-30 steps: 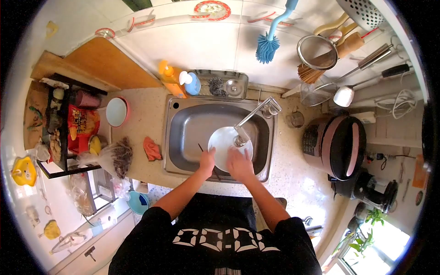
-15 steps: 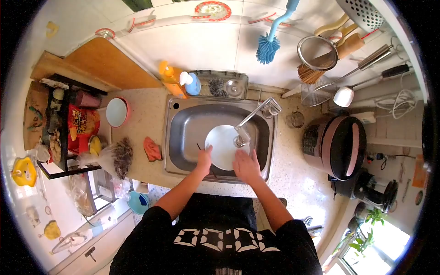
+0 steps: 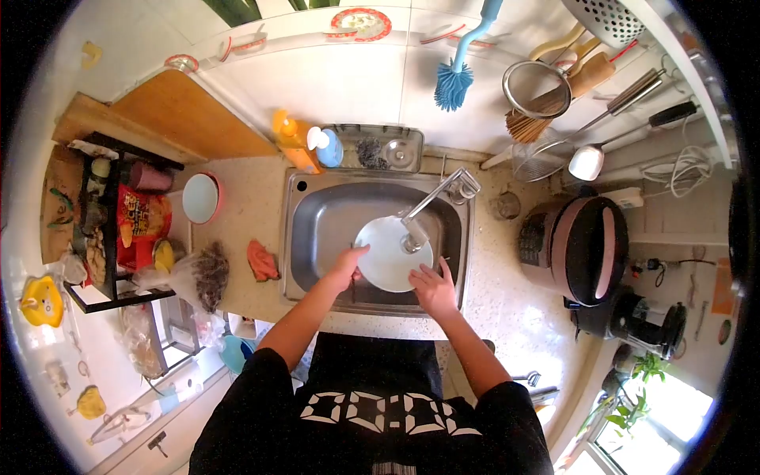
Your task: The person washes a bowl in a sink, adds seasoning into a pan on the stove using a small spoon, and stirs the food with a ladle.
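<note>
A white plate (image 3: 386, 257) is held over the steel sink (image 3: 324, 206), beneath the end of the faucet (image 3: 431, 198). At the plate's left edge, my left hand (image 3: 347, 267) grips the rim with the thumb on top. My right hand (image 3: 434, 289) touches the lower right edge, its fingers partly spread over the rim. Dark thin sticks show partly near my hands; whether they are held is unclear. Water from the faucet cannot be made out clearly.
An orange bottle (image 3: 294, 141) and a blue pump bottle (image 3: 326, 148) stand behind the sink. Left are a red cloth (image 3: 262, 260) and a bowl (image 3: 201, 198). A rice cooker (image 3: 574, 249) stands right; a blue brush (image 3: 454, 83) and utensils hang above.
My right hand has moved from the plate's surface to its lower right edge. My left hand has shifted slightly left and up along the rim. The camera view has turned a little.
</note>
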